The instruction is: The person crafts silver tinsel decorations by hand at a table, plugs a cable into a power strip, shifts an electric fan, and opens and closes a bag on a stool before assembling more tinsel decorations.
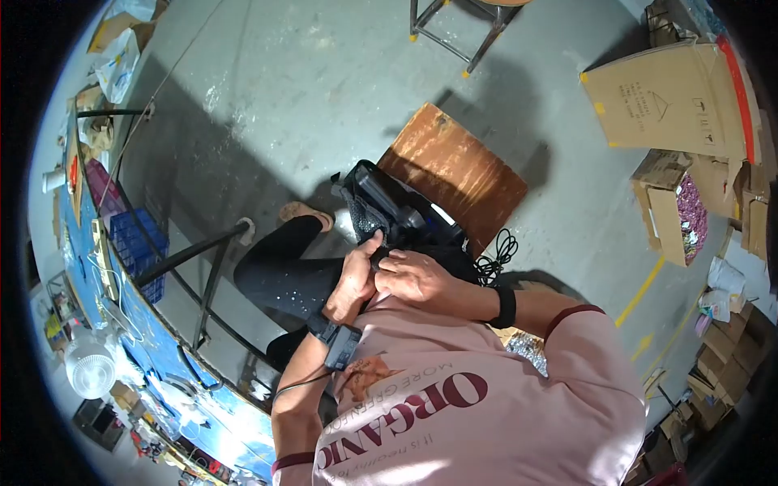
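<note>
Both hands meet in front of my waist, at the near edge of a black bag (421,212) with a mesh pocket (362,212). Fingers of my left hand (354,274) are curled round a small dark piece (379,257) at the bag's edge, and its kind is not clear. Close beside it, my right hand (412,275) is closed, with the fingertips bent in against the same dark piece. What its fingers grip is mostly hidden. Inside the open bag lies a dark, bulky object (381,193). A loop of black cable (504,253) hangs at the bag's right.
A worn wooden stool (454,166) stands just beyond the bag. Left of me, a blue-topped table (162,340) has black metal legs, with a blue basket (139,251) by it. Cardboard boxes (664,101) line the right side. Another stool (454,44) is farther ahead.
</note>
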The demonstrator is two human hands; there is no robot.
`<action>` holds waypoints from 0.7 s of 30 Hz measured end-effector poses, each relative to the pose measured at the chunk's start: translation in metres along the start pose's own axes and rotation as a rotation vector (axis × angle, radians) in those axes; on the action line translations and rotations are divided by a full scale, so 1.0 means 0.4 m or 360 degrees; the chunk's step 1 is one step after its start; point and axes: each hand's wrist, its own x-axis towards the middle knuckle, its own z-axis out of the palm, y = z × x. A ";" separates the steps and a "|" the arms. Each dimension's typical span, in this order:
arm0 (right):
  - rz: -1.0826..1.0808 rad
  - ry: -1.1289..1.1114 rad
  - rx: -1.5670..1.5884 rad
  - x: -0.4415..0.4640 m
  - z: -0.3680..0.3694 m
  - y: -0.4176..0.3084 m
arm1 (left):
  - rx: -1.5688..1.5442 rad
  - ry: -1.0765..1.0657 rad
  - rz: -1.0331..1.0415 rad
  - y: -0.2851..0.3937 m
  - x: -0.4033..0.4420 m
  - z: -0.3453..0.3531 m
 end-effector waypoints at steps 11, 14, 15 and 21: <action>-0.0046 0.0320 -0.0350 -0.020 -0.039 -0.009 | -0.0129 -0.0411 -0.0483 0.014 0.006 0.039; 0.0243 0.0157 -0.0233 -0.020 -0.048 0.022 | 0.0062 -0.0521 -0.0253 0.014 0.128 0.024; 0.0243 0.0182 -0.0234 -0.019 -0.055 0.040 | 0.0140 -0.0617 -0.0148 0.020 0.152 0.032; 0.0384 0.0326 -0.0130 -0.054 -0.118 0.036 | 0.0359 -0.0401 0.0108 0.014 0.173 0.076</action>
